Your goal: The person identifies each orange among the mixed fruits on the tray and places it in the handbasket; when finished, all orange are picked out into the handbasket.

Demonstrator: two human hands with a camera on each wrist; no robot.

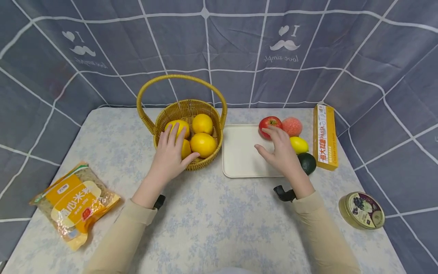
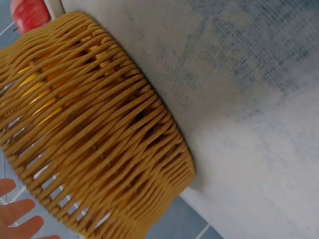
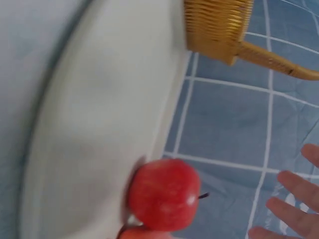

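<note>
My left hand [image 1: 168,156] is over the near left side of a wicker basket [image 1: 198,165], its fingers spread and holding nothing. Several round yellow-orange fruits [image 1: 203,145] that look like oranges lie in the basket, some partly covered by the hand. Above the right part of a white tray [image 1: 243,152], my right hand [image 1: 282,154] has its fingers extended and apart from the thumb. A red apple [image 3: 164,194] lies at the tray's back right, just beyond those fingertips. Beside it are a pinkish peach [image 1: 292,126], a lemon [image 1: 299,145] and a dark green avocado [image 1: 307,163].
A yellow pasta box [image 1: 326,137] lies along the right of the table, with a round tin [image 1: 362,210] nearer the front. An orange and clear food bag [image 1: 75,203] rests at the left. The basket's tall handle [image 1: 181,76] arches upward; a grey curtain [image 1: 236,45] hangs behind.
</note>
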